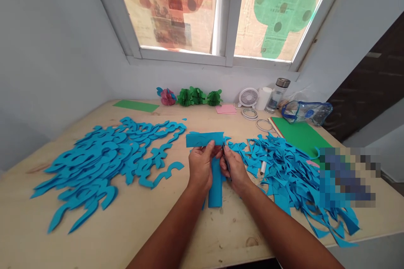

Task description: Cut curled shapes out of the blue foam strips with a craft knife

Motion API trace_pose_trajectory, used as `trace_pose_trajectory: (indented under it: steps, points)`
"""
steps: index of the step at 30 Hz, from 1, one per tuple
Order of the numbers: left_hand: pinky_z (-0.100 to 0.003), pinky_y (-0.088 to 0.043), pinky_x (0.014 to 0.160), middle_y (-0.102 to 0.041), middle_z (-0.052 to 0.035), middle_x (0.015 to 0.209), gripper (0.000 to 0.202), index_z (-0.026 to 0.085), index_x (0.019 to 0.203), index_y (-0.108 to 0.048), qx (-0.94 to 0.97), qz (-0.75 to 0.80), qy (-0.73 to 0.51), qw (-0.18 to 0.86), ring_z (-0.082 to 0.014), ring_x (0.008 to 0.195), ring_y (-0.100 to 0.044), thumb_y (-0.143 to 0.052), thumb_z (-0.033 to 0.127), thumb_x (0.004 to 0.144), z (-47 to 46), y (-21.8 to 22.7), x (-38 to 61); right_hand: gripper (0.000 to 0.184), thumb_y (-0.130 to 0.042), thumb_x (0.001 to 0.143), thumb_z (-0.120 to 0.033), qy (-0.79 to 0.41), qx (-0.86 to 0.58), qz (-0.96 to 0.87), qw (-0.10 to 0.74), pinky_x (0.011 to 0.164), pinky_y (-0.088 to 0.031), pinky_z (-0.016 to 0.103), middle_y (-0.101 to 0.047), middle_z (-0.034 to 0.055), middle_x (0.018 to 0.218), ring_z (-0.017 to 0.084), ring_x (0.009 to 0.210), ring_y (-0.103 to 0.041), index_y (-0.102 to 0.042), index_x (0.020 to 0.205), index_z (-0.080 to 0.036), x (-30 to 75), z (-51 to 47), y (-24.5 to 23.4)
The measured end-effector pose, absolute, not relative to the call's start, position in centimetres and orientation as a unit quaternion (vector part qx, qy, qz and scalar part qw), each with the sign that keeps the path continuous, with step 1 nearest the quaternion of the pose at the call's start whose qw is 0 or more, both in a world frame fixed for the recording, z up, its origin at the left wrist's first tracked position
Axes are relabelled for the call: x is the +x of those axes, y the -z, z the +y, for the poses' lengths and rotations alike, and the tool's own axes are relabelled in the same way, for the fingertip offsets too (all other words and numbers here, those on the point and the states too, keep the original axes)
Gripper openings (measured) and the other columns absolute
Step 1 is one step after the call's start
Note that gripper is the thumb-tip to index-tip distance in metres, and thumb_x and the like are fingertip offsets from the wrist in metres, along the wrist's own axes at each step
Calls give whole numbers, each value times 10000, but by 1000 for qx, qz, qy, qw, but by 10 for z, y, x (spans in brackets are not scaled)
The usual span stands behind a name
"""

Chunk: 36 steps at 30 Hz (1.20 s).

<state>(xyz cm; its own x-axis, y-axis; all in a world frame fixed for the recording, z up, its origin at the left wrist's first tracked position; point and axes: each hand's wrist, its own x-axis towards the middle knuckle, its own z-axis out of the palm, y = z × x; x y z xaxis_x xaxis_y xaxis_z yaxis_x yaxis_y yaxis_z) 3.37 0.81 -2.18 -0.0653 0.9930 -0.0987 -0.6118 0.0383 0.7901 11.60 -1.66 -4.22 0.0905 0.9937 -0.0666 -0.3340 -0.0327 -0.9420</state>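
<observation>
My left hand (200,167) pinches a folded strip of blue paper (204,138) above the middle of the wooden table (132,222), thumb on top. My right hand (234,169) is closed round a small pair of scissors (224,156), whose blades meet the strip's right end. Beneath both hands a second blue strip (215,185) lies on the table, running towards me. To the left spreads a large pile of curved blue paper cut-outs (107,164). To the right lies a heap of blue offcuts (290,172).
Along the back wall stand pink and green paper flowers (189,96), a small white fan (248,97), a white cup (264,98), a bottle (277,92) and a clear pouch (306,112). Green sheets (299,134), a pink sheet (225,109), tape rings (264,125) and a pen (263,167) lie nearby.
</observation>
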Motion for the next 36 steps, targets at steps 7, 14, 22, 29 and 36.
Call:
trace_pose_trajectory:
  steps: [7,14,22,29,36]
  points:
    - [-262,-481,575,-603,17,533,188,145,641,-606,311,348,-633,617,-124,505,-574,-751,262,613,6,23,34,474,-531,755,-646,-552,-455,-369,594,304,-162,195,-378,-82,413,56,320,-259,-549,667,-181,115,-16,43]
    - [-252,-470,580,-568,23,514,183,152,587,-580,322,335,-631,621,-111,507,-541,-731,247,629,5,24,33,493,-527,748,-663,-548,-445,-375,601,309,-163,198,-381,-84,413,55,324,-255,-544,657,-179,115,-15,47]
    - [-245,-459,572,-568,15,534,172,145,601,-589,327,327,-632,622,-109,517,-524,-729,240,630,5,25,34,516,-525,742,-677,-546,-447,-368,605,307,-166,198,-374,-80,404,51,322,-256,-532,615,-177,114,-16,45]
    - [-225,-446,581,-568,24,546,176,140,615,-598,316,316,-638,627,-97,531,-515,-748,232,611,3,23,34,490,-529,761,-649,-549,-447,-364,606,309,-159,189,-375,-89,397,44,307,-255,-555,661,-170,114,-14,47]
    - [-225,-445,586,-545,28,522,206,139,559,-568,313,313,-630,638,-92,520,-501,-746,228,613,3,21,33,488,-535,754,-645,-537,-458,-364,608,314,-163,190,-370,-90,388,46,303,-260,-536,647,-170,113,-15,43]
